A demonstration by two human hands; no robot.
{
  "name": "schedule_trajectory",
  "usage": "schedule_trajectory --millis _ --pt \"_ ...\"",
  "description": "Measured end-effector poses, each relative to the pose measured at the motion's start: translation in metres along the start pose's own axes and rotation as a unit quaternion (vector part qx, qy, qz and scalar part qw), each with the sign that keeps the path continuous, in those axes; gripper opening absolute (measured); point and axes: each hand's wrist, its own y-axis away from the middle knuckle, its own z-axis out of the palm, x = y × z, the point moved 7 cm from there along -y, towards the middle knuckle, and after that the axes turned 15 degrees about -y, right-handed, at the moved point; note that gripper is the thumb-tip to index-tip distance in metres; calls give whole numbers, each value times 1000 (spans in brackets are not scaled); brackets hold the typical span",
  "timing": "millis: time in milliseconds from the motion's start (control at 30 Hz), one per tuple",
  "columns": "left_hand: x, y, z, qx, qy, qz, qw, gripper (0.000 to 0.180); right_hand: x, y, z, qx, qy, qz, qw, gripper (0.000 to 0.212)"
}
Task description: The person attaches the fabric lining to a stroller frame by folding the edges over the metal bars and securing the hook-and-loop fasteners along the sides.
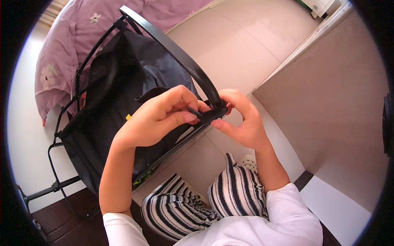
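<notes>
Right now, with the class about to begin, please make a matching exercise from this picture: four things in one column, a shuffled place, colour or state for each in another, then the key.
Column one
1. Flap
2. Cloth
3. Trousers
4. Bag

Column two
A. Dark and pale stripes
B. Set within a black frame
C. Between left hand and right hand
D. Purple with flowers

Pairs: 1-C, 2-D, 3-A, 4-B

Light tiled floor stretches between flowered purple cloth and a greyish-brown panel
</notes>
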Motion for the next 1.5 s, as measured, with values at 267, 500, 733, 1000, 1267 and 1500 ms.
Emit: schedule_trajectory --millis 267,500,733,1000,1267,1500 --pt "-12 -1 0 52 23 -12 998 15 9 -16 -2 -52 -40 -8 998 40" --pt "-11 -4 -6 119 44 29 992 14 0 -20 4 -16 -1 -18 1000 33" --pt "-15 -10 -3 90 137 72 984 12 -9 -23 -8 -40 35 -73 996 32" --pt "-16 1 3 -40 76 38 996 18 -44 -8 10 -62 264 -223 936 32" --pt "-13 -1 2 -21 50 60 997 18 38 -15 -28 10 -41 2 999 26" --pt "-26 4 -8 -16 -140 -105 985 19 54 -10 -11 -103 -169 54 979 32"
